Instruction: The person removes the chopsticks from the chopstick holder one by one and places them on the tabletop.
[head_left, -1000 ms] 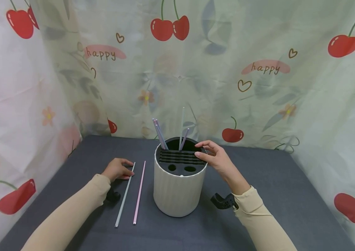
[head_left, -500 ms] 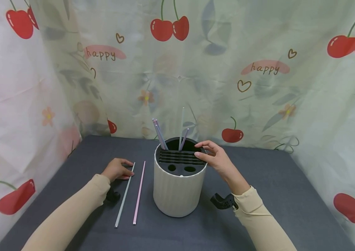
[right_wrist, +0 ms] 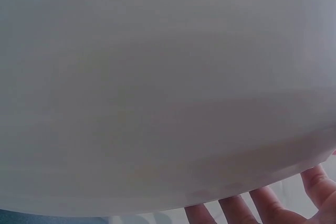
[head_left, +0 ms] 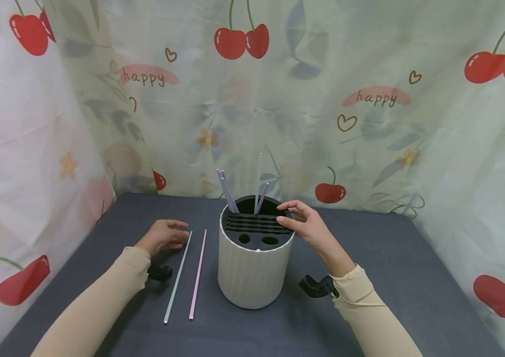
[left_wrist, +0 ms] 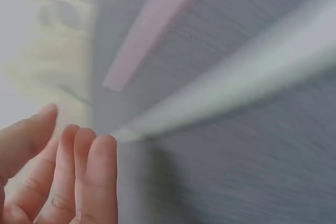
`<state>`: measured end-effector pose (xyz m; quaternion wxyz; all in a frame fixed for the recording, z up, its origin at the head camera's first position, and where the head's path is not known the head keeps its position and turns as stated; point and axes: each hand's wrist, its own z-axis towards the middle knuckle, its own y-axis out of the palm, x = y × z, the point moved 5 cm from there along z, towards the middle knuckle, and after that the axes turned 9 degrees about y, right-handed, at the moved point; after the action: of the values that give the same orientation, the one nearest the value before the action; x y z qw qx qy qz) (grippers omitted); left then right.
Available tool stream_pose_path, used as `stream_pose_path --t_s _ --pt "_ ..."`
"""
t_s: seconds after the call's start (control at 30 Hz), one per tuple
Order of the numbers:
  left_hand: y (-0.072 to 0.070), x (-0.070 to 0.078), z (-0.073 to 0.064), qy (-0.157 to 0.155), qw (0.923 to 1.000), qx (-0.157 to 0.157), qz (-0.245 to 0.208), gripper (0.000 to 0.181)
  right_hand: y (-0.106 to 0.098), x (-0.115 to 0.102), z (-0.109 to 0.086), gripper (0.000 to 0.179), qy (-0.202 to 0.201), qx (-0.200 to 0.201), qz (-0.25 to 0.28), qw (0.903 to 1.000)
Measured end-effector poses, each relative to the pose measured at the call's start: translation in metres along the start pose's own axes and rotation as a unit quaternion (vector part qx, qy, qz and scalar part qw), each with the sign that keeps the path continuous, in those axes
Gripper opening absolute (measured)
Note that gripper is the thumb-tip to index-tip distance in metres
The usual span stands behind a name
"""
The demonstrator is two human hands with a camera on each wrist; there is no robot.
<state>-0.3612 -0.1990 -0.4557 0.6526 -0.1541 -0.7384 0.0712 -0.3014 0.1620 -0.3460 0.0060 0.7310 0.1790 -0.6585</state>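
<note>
A cream ribbed utensil holder with a black slotted insert stands upright in the middle of the table. Over its right rim my right hand grips, thumb and fingers at the edge; in the right wrist view the holder's wall covers most of the picture. Flat on the cloth to its left lie a pale green chopstick and a pink chopstick. My left hand hovers by the green chopstick's far end, fingers relaxed and holding nothing. Its fingertips show close to that end in the left wrist view.
Several lilac chopsticks and a pale clear one lean in the holder's rear opening. Dark grey cloth covers the table. A cherry-print curtain hangs behind and on both sides.
My left hand has let go of the pale green chopstick, lifting and drawing slightly left. The chopstick stays in place. My right hand keeps its grip on the utensil holder.
</note>
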Motion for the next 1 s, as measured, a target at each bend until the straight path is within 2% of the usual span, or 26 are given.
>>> stream_pose_path --t_s 0.1,0.2,0.33,0.4,0.47,0.6,0.9,1.0 --pt "-0.003 0.036 -0.008 0.056 0.9983 -0.005 -0.016 0.047 0.0 0.0 0.0 0.038 -0.002 0.0 0.001 1.0" --pt "-0.003 0.081 -0.021 0.122 0.9914 -0.007 -0.047 0.047 -0.001 0.0 -0.001 0.038 -0.003 0.001 0.0 1.0" --pt "0.003 0.135 -0.042 0.206 0.9721 -0.012 -0.113 0.037 -0.001 0.0 -0.001 0.038 -0.003 0.001 -0.001 1.0" --pt "0.008 0.155 -0.051 0.241 0.9611 -0.021 -0.133 0.031 0.0 0.0 -0.001 0.038 -0.002 0.0 -0.001 1.0" --pt "0.013 0.168 -0.058 0.266 0.9528 -0.032 -0.143 0.026 0.0 0.0 0.0 0.038 -0.002 0.0 0.001 1.0" --pt "0.026 0.18 -0.064 0.289 0.9451 -0.05 -0.144 0.022 0.0 0.0 0.0 0.037 0.0 0.003 0.003 1.0" --pt "0.041 0.178 -0.062 0.308 0.9399 -0.057 -0.135 0.016 0.001 0.001 0.0 0.035 0.002 0.013 0.002 0.9999" --pt "0.044 0.177 -0.061 0.306 0.9413 -0.057 -0.132 0.014 0.0 0.002 0.001 0.035 0.004 0.014 0.007 0.9999"
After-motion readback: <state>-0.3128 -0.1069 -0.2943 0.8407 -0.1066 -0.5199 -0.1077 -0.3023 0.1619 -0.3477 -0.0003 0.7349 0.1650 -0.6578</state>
